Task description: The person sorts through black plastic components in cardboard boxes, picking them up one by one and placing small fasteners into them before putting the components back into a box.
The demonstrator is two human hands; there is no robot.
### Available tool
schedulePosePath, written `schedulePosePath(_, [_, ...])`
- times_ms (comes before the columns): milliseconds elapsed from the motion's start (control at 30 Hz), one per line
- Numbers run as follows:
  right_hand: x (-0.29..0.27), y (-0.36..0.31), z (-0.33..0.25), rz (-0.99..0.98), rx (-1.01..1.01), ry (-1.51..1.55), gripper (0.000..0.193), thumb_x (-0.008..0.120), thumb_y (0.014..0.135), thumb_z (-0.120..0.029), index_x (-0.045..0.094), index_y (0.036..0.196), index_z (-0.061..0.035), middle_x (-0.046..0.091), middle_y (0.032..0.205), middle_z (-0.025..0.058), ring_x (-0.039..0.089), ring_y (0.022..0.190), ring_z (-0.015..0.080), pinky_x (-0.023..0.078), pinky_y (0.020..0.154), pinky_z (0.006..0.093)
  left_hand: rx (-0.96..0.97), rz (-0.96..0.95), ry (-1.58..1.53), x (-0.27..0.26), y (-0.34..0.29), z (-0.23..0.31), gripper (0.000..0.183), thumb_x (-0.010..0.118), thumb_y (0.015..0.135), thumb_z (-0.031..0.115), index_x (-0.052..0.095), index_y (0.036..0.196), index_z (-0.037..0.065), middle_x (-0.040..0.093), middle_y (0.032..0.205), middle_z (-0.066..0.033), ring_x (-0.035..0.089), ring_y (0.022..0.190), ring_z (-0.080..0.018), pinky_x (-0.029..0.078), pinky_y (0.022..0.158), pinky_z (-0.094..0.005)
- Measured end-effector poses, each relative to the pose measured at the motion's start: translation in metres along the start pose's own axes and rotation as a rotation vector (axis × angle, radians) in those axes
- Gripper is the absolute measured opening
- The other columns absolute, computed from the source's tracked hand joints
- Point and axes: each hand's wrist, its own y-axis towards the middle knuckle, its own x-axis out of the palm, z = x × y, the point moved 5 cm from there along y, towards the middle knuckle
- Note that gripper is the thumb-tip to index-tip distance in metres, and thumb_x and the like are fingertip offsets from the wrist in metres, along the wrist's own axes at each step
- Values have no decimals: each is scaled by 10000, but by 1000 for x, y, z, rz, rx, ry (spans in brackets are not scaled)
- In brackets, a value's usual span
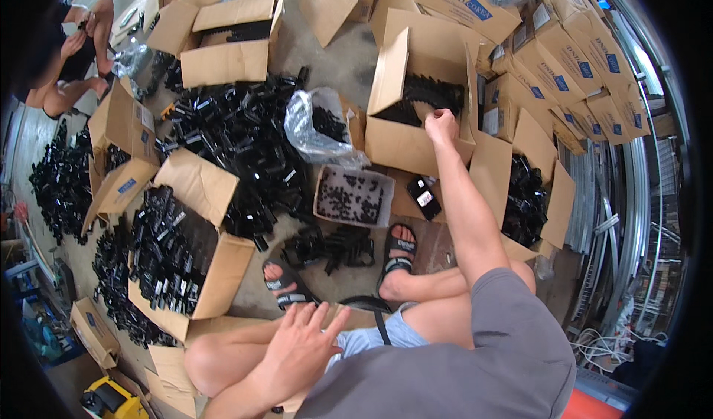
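Observation:
My right hand (443, 126) reaches over the near wall of an open cardboard box (408, 143). Its fingers are closed, and what they grip, if anything, is hidden. Black plastic parts (434, 91) stand in rows inside that box, just beyond the hand. Over my lap, my left hand (303, 341) hangs with its fingers spread and nothing in it. Between my feet and the box sits a shallow tray (388, 210) of small black pieces. A few black bracket-like parts (330, 247) lie on the floor between my sandals.
Loose black parts (238, 144) form a large heap at the left centre. Other open cartons (197, 174) surround me. A phone (424, 198) lies beside the tray. Stacked closed boxes (564, 63) and metal profiles (631, 196) line the right. Another person (70, 55) sits far left.

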Motion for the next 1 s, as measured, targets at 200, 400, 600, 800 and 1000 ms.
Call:
schedulePosePath(200, [40, 43, -31, -356, 126, -312, 700, 771, 837, -526, 650, 1317, -32, 655, 1333, 217, 604, 1287, 334, 480, 1086, 415, -20, 7, 58, -11, 38, -6, 651, 639, 971, 311, 414, 1525, 53, 576, 1348, -239, 544, 1274, -397, 384, 1102, -526])
schedulePosePath(400, [122, 57, -49, -504, 65, -507, 655, 774, 838, -514, 655, 1282, -48, 665, 1259, 177, 618, 1197, 298, 491, 1015, 409, -62, 24, 37, 10, 56, -10, 665, 727, 876, 271, 495, 1460, 56, 605, 1313, -214, 565, 1242, -373, 401, 1096, -489])
schedulePosePath(600, [149, 66, -58, -558, 4, -513, 610, 778, 839, -502, 661, 1247, -65, 674, 1184, 136, 632, 1106, 262, 501, 944, 403, -4, -101, 41, 21, 64, -28, 652, 731, 851, 364, 542, 1427, 124, 622, 1138, -128, 606, 1086, -296, 452, 926, -473])
schedulePosePath(800, [133, 71, -41, -554, 35, -503, 565, 781, 840, -491, 666, 1211, -81, 684, 1110, 96, 646, 1016, 226, 512, 873, 397, -56, -44, 89, 28, 46, -36, 612, 631, 920, 407, 533, 1444, 107, 619, 1139, -139, 606, 1067, -298, 461, 891, -482])
schedulePosePath(1000, [65, 108, 13, -559, 34, 24, 520, 784, 841, -479, 672, 1176, -97, 693, 1035, 55, 660, 925, 190, 523, 802, 391, 8, 127, 275, -3, 47, -27, 529, 639, 896, 298, 564, 1370, 75, 637, 1095, -142, 636, 1034, -325, 477, 902, -497])
